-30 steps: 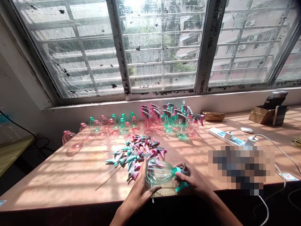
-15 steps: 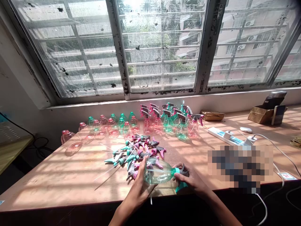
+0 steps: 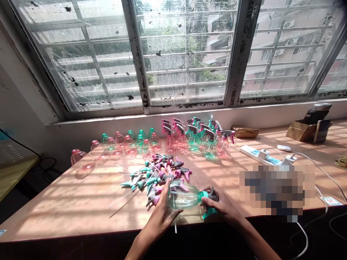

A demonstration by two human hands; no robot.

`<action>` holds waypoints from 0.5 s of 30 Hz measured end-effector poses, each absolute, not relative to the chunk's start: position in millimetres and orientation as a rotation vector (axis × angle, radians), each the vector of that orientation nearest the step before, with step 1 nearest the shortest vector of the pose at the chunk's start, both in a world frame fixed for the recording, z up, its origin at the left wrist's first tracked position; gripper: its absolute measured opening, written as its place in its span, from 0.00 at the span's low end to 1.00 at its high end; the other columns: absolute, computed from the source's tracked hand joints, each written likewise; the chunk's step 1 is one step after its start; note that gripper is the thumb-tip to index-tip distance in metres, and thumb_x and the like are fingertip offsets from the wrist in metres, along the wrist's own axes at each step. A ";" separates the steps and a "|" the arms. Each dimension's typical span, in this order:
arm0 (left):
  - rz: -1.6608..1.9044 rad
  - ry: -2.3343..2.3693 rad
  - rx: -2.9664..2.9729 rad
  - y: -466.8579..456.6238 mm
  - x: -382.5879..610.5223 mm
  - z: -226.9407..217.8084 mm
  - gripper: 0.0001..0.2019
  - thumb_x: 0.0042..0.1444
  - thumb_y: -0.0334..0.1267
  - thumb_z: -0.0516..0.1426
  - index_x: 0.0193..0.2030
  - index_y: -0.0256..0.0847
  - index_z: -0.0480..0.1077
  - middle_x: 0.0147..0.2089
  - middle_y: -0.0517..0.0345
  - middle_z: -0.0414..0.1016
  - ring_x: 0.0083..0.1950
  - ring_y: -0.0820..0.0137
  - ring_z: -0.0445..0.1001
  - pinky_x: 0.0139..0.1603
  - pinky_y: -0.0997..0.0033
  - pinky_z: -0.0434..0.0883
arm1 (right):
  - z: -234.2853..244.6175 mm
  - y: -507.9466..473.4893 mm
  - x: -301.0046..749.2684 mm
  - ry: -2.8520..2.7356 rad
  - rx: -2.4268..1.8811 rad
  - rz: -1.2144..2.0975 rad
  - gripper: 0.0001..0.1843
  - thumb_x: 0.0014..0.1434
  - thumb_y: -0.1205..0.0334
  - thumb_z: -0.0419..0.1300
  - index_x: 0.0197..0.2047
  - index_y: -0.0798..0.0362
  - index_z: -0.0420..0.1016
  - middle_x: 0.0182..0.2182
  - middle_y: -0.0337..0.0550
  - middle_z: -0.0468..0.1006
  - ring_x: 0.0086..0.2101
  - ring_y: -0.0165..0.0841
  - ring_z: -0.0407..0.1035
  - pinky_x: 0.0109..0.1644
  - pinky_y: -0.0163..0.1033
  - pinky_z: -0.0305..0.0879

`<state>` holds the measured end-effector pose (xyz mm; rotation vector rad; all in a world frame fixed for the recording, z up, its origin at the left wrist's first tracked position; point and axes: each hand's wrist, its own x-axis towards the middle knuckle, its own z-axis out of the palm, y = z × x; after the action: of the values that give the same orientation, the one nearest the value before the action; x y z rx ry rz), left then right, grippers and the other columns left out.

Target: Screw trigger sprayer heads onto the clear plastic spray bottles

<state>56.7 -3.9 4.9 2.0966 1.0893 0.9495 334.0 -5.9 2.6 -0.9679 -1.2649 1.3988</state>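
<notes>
A clear green spray bottle [image 3: 183, 196] lies on its side just above the near edge of the wooden table [image 3: 67, 206]. My left hand [image 3: 160, 216] is wrapped round its body. My right hand [image 3: 221, 206] grips the teal and grey trigger head [image 3: 210, 204] fitted at the bottle's neck. Just beyond the bottle lies a pile of loose pink and teal trigger heads [image 3: 157, 175] with long dip tubes.
Bottles without heads [image 3: 121, 144], pink and green, stand at the back left. Bottles with trigger heads [image 3: 197, 139] stand at the back centre. A white power strip [image 3: 260, 155] with cables, a cardboard box [image 3: 303, 130] and a blurred patch lie to the right.
The bottle and both hands stay in nearly the same place; my right hand has shifted slightly on the trigger head.
</notes>
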 end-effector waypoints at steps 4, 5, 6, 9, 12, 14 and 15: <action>0.935 1.097 2.065 -7.2 57.6 7.2 0.50 0.67 0.48 0.61 0.78 0.57 0.24 0.83 0.55 0.30 0.81 0.50 0.32 0.78 0.43 0.42 | 7.9 -7.1 333.4 -1.298 -0.992 1.379 0.27 0.51 0.41 0.74 0.43 0.52 0.75 0.25 0.39 0.80 0.28 0.37 0.75 0.36 0.41 0.70; 0.930 1.100 2.049 -7.8 57.7 7.7 0.52 0.65 0.48 0.62 0.78 0.57 0.24 0.82 0.54 0.31 0.81 0.49 0.33 0.78 0.43 0.42 | 9.9 -7.6 333.1 -1.302 -0.997 1.379 0.27 0.51 0.40 0.74 0.43 0.52 0.75 0.25 0.38 0.80 0.27 0.37 0.75 0.36 0.41 0.70; 0.928 1.100 2.033 -8.2 57.7 7.9 0.53 0.65 0.49 0.62 0.78 0.56 0.24 0.82 0.53 0.31 0.81 0.49 0.34 0.78 0.43 0.42 | 11.7 -8.1 332.9 -1.306 -1.001 1.377 0.28 0.50 0.40 0.74 0.42 0.52 0.75 0.24 0.38 0.80 0.27 0.37 0.74 0.35 0.41 0.70; 0.934 1.094 2.018 -7.7 57.0 6.9 0.51 0.66 0.50 0.61 0.79 0.53 0.25 0.82 0.52 0.32 0.81 0.49 0.34 0.78 0.43 0.41 | 14.3 -9.0 332.3 -1.306 -0.988 1.384 0.27 0.50 0.41 0.74 0.42 0.53 0.75 0.24 0.38 0.80 0.27 0.36 0.74 0.35 0.40 0.70; 0.918 1.092 2.065 -6.6 56.1 6.0 0.50 0.66 0.49 0.61 0.79 0.55 0.26 0.82 0.54 0.29 0.81 0.50 0.32 0.78 0.43 0.41 | 12.0 -8.7 332.1 -1.282 -0.954 1.410 0.25 0.53 0.43 0.74 0.43 0.53 0.75 0.24 0.38 0.81 0.27 0.35 0.75 0.36 0.40 0.71; 0.923 1.092 2.098 -6.8 56.3 6.7 0.48 0.68 0.48 0.60 0.79 0.56 0.26 0.82 0.55 0.28 0.81 0.51 0.32 0.78 0.44 0.41 | 9.9 -8.2 332.3 -1.264 -0.936 1.424 0.24 0.54 0.44 0.73 0.44 0.52 0.75 0.25 0.39 0.81 0.27 0.35 0.75 0.36 0.41 0.71; 0.930 1.093 2.107 -7.2 56.7 7.5 0.47 0.69 0.47 0.58 0.79 0.56 0.25 0.82 0.55 0.27 0.81 0.51 0.31 0.78 0.44 0.41 | 9.2 -8.0 332.5 -1.257 -0.932 1.427 0.24 0.54 0.44 0.73 0.43 0.52 0.75 0.25 0.39 0.81 0.27 0.35 0.75 0.36 0.40 0.71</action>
<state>56.7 -7.2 7.5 2.1069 1.0935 0.9297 332.5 -8.0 9.2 -0.9316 -1.2573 1.4271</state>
